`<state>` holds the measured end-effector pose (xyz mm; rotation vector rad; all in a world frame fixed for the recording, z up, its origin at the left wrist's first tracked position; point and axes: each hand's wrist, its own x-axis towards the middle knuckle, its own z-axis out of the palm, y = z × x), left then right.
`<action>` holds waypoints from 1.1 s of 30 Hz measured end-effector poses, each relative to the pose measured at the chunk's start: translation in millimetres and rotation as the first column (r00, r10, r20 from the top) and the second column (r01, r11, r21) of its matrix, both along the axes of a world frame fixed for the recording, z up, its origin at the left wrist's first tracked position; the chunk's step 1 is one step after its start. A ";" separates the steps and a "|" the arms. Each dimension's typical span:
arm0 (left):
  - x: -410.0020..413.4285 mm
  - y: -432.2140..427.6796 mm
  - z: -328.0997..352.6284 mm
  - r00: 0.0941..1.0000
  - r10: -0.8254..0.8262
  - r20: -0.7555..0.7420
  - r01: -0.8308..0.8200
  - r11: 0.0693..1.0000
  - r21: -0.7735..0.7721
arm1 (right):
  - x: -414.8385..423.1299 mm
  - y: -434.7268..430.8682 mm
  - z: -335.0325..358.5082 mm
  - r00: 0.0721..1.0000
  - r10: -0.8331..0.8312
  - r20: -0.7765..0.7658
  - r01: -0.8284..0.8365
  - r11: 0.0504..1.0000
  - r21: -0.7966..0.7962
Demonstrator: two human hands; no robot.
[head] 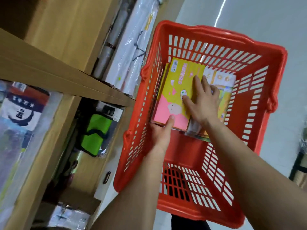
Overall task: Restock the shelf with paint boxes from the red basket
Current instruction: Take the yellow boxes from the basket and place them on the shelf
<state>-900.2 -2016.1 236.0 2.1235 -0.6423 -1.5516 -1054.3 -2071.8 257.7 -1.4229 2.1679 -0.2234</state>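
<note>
A red basket (pixel 245 100) stands on the floor right of the wooden shelf (pixel 54 75). Inside it lies a stack of flat paint boxes; the top one (pixel 179 83) is yellow and pink. My left hand (pixel 162 131) grips the near end of that box, thumb on its pink corner. My right hand (pixel 201 100) lies over the box's right edge, fingers spread, with fingertips curled down between it and the white and yellow boxes (pixel 222 83) beside it.
The shelf on the left holds wrapped rolls (pixel 132 47), a green and black packaged item (pixel 94 133) and plastic-wrapped goods (pixel 21 113). Grey floor (pixel 265 22) lies beyond the basket. A dark rack (pixel 299 166) shows at the right edge.
</note>
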 end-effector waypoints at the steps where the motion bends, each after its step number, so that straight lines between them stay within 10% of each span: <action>1: -2.6 0.1 -0.2 1.000 0.029 -0.008 -0.029 1.000 -0.004 | 0.4 2.7 -2.2 1.000 -0.002 0.007 0.002 1.000 -0.012; 33: -7.2 33.7 94.0 0.925 0.356 -0.133 -0.359 0.933 -0.002 | -22.1 12.4 27.8 0.954 -0.034 0.299 0.019 0.998 0.053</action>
